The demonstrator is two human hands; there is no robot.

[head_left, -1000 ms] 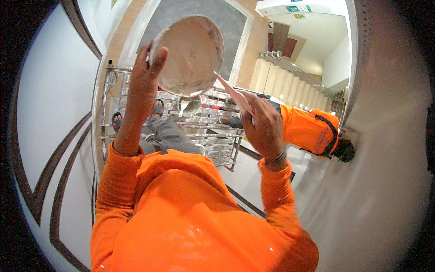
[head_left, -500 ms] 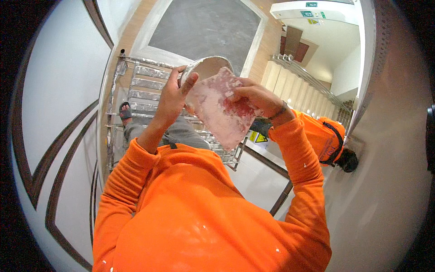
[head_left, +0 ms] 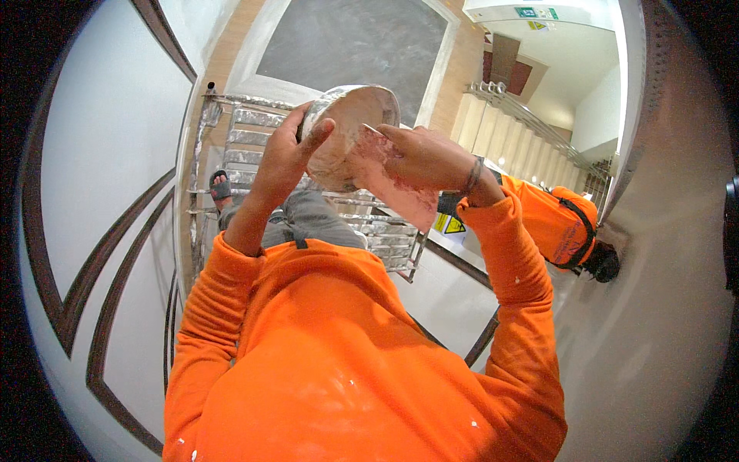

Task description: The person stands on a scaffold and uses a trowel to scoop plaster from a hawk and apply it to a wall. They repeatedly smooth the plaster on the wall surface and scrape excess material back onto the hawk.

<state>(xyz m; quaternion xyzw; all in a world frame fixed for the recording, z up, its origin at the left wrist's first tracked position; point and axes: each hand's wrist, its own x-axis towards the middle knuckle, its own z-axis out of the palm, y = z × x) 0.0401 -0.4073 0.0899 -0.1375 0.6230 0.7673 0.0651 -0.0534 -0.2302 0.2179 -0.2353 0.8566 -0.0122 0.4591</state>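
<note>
Clamping our left hand [head_left: 279, 165] on the probably light, stiff bowl [head_left: 339, 138] by its outer wall, a sound hold, we're pinching the likely slick scraper [head_left: 404, 199] in our right hand [head_left: 435, 158], both before us over the slatted platform [head_left: 250, 138].

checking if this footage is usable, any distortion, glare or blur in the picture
Head view: black vignetted rim, with the dark wall trim bent by the fisheye lens; head view: the white frame at upper right looks nearly washed out; head view: bowl and pink sheet are clear in outline, fine texture soft.
</note>
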